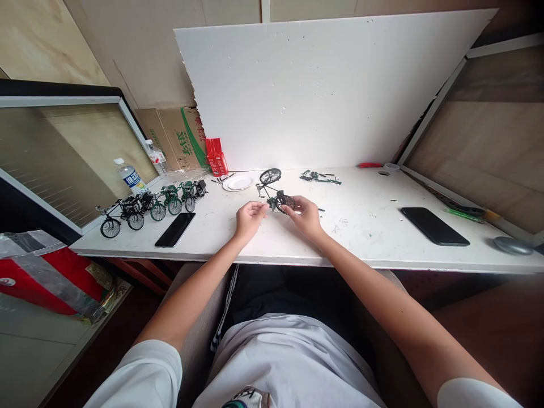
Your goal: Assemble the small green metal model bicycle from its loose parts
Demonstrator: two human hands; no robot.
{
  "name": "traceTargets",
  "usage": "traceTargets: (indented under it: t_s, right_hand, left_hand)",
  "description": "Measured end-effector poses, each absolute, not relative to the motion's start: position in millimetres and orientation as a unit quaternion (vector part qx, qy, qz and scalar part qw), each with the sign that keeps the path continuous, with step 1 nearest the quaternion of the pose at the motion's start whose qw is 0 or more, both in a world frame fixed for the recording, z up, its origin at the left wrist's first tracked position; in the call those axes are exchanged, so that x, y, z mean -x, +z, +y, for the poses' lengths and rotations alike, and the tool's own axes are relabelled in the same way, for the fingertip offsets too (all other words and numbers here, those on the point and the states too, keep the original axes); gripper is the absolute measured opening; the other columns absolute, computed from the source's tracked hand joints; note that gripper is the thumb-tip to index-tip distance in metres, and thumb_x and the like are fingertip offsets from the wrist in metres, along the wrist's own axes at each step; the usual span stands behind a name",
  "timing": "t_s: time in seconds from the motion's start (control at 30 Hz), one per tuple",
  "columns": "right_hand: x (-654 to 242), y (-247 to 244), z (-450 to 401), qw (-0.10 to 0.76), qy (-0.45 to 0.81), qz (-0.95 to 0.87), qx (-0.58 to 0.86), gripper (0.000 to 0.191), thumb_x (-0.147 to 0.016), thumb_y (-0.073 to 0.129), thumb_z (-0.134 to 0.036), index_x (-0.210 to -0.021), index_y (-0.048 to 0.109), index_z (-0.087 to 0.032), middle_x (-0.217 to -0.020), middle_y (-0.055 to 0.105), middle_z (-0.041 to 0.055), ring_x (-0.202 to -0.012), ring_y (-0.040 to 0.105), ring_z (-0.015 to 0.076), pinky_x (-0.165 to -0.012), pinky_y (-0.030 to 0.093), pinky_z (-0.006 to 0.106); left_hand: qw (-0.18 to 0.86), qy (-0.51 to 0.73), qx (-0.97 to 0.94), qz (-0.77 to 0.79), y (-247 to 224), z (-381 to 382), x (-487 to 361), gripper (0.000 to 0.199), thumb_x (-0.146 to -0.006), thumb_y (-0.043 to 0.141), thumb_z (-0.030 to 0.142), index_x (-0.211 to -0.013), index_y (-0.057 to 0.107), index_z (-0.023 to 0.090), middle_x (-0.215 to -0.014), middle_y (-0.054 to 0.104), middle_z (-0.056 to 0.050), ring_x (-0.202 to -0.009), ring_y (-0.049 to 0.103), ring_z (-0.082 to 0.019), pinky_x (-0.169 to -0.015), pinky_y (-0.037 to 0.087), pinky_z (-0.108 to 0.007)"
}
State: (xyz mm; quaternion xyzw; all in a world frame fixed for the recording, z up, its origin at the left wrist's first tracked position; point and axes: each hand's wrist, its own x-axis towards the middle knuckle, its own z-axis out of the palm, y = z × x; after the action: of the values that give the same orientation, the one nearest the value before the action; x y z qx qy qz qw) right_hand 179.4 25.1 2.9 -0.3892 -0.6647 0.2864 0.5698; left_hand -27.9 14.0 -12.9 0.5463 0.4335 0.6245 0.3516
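A small model bicycle (281,198) is held tilted over the middle of the white table, one wheel up and away from me, the other close to my fingers. My right hand (306,216) grips it by the near wheel, thumb in front and fingers behind. My left hand (250,220) is closed in a pinch at the left side of the bicycle, its fingertips against a dark green part. Whether that part is fixed to the frame, I cannot tell. Beyond the bicycle lies a pile of small dark green parts (319,177).
Several finished model bicycles (158,211) stand at the left, near bottles (131,177) and a phone (175,229). White plates (238,182) and a red box (217,157) sit behind. Another phone (434,226) and a grey mouse (513,245) lie right. A white board (331,90) closes the back.
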Motion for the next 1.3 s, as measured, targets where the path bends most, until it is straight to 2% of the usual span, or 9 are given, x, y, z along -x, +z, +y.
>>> traceTargets:
  t_s: [0.1,0.2,0.37,0.53,0.8,1.03,1.13,1.3]
  right_hand:
    - [-181,3,28,0.566,0.349,-0.643,0.380,0.049,-0.079,0.088,-0.062,-0.103,0.078,-0.021,-0.103,0.081,0.0087,-0.096,0.075,0.0276,-0.092,0.064,0.048]
    - [-180,3,28,0.557,0.389,-0.640,0.360,0.051,-0.077,0.091,-0.061,-0.105,0.078,-0.021,-0.108,0.082,0.0099,-0.100,0.076,0.0289,-0.097,0.063,0.050]
    - [-178,4,27,0.543,0.438,-0.632,0.337,0.061,-0.071,0.095,-0.061,-0.112,0.074,-0.021,-0.108,0.082,0.0106,-0.099,0.078,0.0279,-0.097,0.064,0.050]
    - [-178,3,25,0.522,0.454,-0.638,0.337,0.070,-0.071,0.095,-0.059,-0.123,0.068,-0.022,-0.096,0.082,0.0058,-0.088,0.079,0.0247,-0.090,0.066,0.048]
    - [-179,-4,27,0.490,0.409,-0.680,0.361,0.063,-0.077,0.091,-0.057,-0.121,0.065,-0.022,-0.097,0.079,0.0056,-0.089,0.078,0.0243,-0.083,0.065,0.043]
    - [-182,-5,28,0.469,0.361,-0.712,0.377,0.062,-0.082,0.087,-0.057,-0.129,0.068,-0.022,-0.108,0.078,0.0088,-0.099,0.076,0.0261,-0.088,0.064,0.044]
    - [-181,-2,24,0.471,0.362,-0.709,0.380,0.060,-0.085,0.085,-0.056,-0.130,0.068,-0.021,-0.110,0.078,0.0094,-0.100,0.075,0.0265,-0.089,0.063,0.045]
    - [-179,11,13,0.459,0.429,-0.663,0.408,0.058,-0.087,0.082,-0.058,-0.129,0.068,-0.020,-0.102,0.079,0.0078,-0.093,0.076,0.0248,-0.085,0.060,0.040]
  left_hand:
    - [0.348,0.628,-0.540,0.439,-17,19,30,0.048,-0.079,0.090,0.052,-0.107,0.078,0.015,-0.108,0.081,-0.015,-0.089,0.078,-0.022,-0.087,0.060,-0.036]
    - [0.394,0.607,-0.552,0.414,-20,22,30,0.052,-0.076,0.092,0.051,-0.111,0.079,0.015,-0.114,0.081,-0.016,-0.103,0.078,-0.025,-0.098,0.059,-0.039]
    - [0.489,0.570,-0.532,0.390,-15,19,28,0.056,-0.069,0.097,0.051,-0.107,0.079,0.013,-0.110,0.082,-0.016,-0.099,0.078,-0.026,-0.091,0.062,-0.040]
    - [0.504,0.569,-0.511,0.400,-7,12,27,0.056,-0.065,0.099,0.048,-0.104,0.079,0.013,-0.108,0.082,-0.014,-0.094,0.076,-0.023,-0.089,0.063,-0.039]
    - [0.516,0.555,-0.504,0.414,-10,14,30,0.051,-0.068,0.099,0.044,-0.102,0.079,0.012,-0.101,0.081,-0.012,-0.083,0.073,-0.018,-0.083,0.063,-0.035]
    - [0.539,0.541,-0.484,0.427,-4,11,35,0.046,-0.070,0.098,0.040,-0.101,0.079,0.013,-0.103,0.081,-0.013,-0.085,0.074,-0.020,-0.084,0.061,-0.035]
    - [0.552,0.531,-0.483,0.425,0,7,33,0.044,-0.071,0.097,0.040,-0.101,0.079,0.013,-0.104,0.081,-0.013,-0.088,0.074,-0.020,-0.084,0.060,-0.035]
    - [0.566,0.514,-0.484,0.426,2,1,30,0.046,-0.074,0.095,0.042,-0.105,0.078,0.012,-0.110,0.079,-0.013,-0.095,0.072,-0.020,-0.087,0.059,-0.034]
